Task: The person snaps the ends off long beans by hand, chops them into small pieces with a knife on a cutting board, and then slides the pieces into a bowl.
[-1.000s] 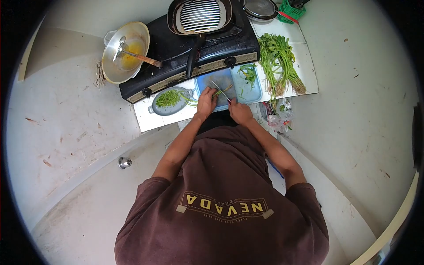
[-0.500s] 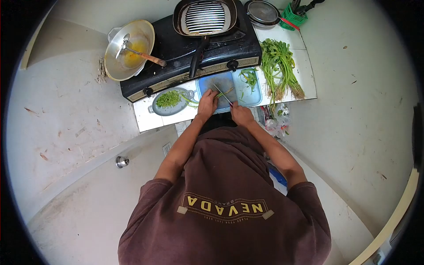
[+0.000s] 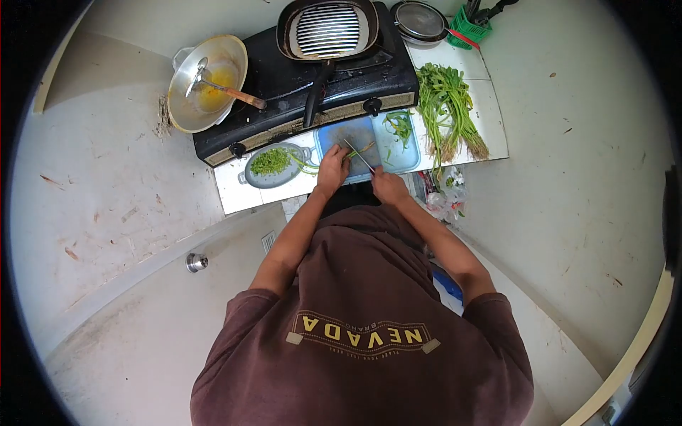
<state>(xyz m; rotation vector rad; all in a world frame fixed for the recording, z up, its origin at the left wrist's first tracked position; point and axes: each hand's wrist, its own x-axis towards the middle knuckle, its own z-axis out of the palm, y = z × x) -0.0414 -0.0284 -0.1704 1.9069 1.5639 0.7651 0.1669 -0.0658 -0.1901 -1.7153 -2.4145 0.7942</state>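
Observation:
My left hand point(image 3: 332, 167) is closed around thin green stalks point(image 3: 366, 148), pressing them down on the blue cutting tray point(image 3: 408, 160) with its grey, worn surface. The stalks' pale ends stick out to the right of my fingers, and their other ends trail left toward a grey oval dish point(image 3: 286, 175). In that dish lies a heap of finely chopped greens point(image 3: 271, 161). My right hand point(image 3: 390, 187) grips a knife point(image 3: 361, 157), its blade slanting up and left across the stalks, close beside my left fingers. Loose leaves point(image 3: 398, 126) rest in the tray's right part.
Behind the tray stands a black stove point(image 3: 268, 67) bearing a grill pan point(image 3: 327, 32), its handle pointing toward me. A wok point(image 3: 235, 62) with a ladle point(image 3: 234, 92) sits left. Rooted greens point(image 3: 447, 106), a sieve point(image 3: 420, 20) and a green basket point(image 3: 469, 30) are at right.

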